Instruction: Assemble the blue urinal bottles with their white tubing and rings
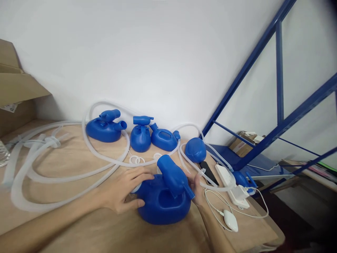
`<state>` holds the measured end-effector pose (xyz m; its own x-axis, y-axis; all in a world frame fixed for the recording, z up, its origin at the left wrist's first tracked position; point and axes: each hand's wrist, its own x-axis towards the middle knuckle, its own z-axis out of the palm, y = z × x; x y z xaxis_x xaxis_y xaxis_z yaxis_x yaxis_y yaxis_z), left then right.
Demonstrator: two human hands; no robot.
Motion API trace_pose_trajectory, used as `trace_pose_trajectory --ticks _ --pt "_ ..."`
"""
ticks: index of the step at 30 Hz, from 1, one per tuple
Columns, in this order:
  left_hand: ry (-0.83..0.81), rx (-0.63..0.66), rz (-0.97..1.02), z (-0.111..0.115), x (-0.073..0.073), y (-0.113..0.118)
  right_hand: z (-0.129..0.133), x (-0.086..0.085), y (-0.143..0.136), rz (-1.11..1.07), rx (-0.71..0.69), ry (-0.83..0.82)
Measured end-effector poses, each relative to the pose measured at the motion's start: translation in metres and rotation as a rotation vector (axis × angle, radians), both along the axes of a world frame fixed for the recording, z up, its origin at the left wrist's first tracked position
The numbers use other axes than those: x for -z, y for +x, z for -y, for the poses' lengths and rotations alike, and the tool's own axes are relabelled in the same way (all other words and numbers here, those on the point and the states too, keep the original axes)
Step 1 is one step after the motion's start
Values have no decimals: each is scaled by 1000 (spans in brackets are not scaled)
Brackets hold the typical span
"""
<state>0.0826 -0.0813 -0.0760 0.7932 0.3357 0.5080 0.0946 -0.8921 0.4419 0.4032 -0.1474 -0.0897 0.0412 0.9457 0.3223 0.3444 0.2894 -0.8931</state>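
A blue plastic urinal bottle (164, 212) with a handle opening stands near me at the front of the table. A loose-looking blue funnel piece (171, 174) rests on its top. My left hand (129, 191) grips the bottle's left end, fingers over the top and thumb at the front, around a white cap (136, 188) that shows in part. My right hand (198, 188) holds the bottle's right end beside the funnel's narrow spout; its fingers are partly hidden behind.
Several more blue urinal bottles (104, 130) line the wall. Clear hoses (52, 180) coil across the left and middle. To the right lie a black phone (209, 174), a white power strip (225, 175) and a white charger case (230, 220). A cardboard box (21, 88) stands left, a blue metal frame (242, 70) right.
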Motion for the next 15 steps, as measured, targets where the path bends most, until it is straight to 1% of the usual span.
trace_pose_trajectory --ticks 2,3,5,7,10,13,15 --pt "-122 -81 -56 -3 -9 -1 6 -6 -1 -52 -109 46" --pt "-185 -130 -76 -3 -13 0 9 -9 -2 -32 -148 67" --pt "-288 -213 -96 -3 -21 4 14 -18 -9 71 -153 91" --pt "-360 -250 -102 -2 -27 11 16 -27 -19 120 -110 60" --pt "-420 -234 -89 -1 -30 21 14 -38 -32 72 -64 -24" --pt "-389 -186 -69 -2 -28 26 4 -47 -35 11 -103 -100" --pt "-366 -190 -47 -3 -25 26 -4 -50 -35 -20 -137 -148"
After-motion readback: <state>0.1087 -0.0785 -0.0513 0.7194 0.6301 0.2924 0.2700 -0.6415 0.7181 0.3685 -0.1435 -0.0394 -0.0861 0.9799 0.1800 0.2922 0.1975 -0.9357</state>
